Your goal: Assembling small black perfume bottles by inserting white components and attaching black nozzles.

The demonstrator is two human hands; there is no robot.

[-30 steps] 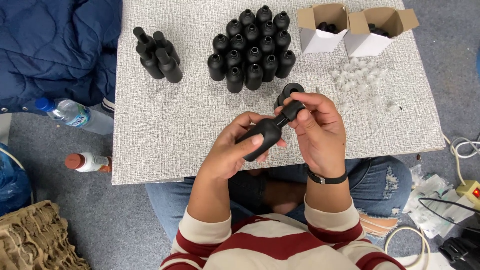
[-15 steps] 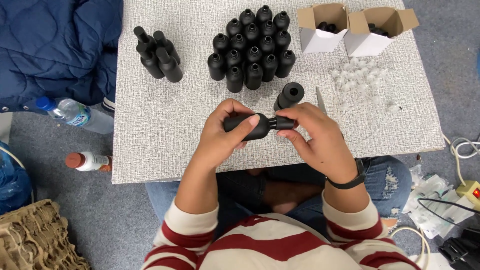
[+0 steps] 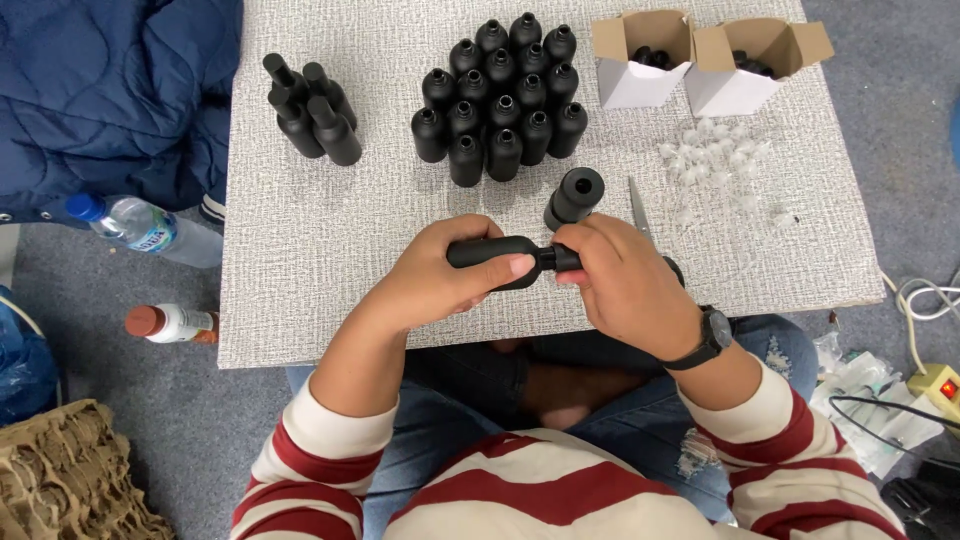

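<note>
My left hand (image 3: 440, 280) grips the body of a matte black bottle (image 3: 495, 254) that lies horizontal above the table's near edge. My right hand (image 3: 625, 285) closes around the bottle's neck and cap end (image 3: 560, 257). A black cylinder-shaped cap piece (image 3: 575, 195) stands on the table just beyond my right hand. Further back stands a cluster of several upright black bottles with open necks (image 3: 500, 100). At the back left lies a small group of capped black bottles (image 3: 310, 110).
Two open white cardboard boxes (image 3: 640, 55) (image 3: 755, 65) hold dark parts at the back right. Small clear plastic pieces (image 3: 720, 160) are scattered near them. A thin blade (image 3: 637, 205) lies by my right hand. Water bottles (image 3: 140, 225) and a blue jacket (image 3: 100, 90) lie on the floor at left.
The bottle has swung from tilted to horizontal, and both hands have shifted slightly toward the table. My right hand now covers the cap end.
</note>
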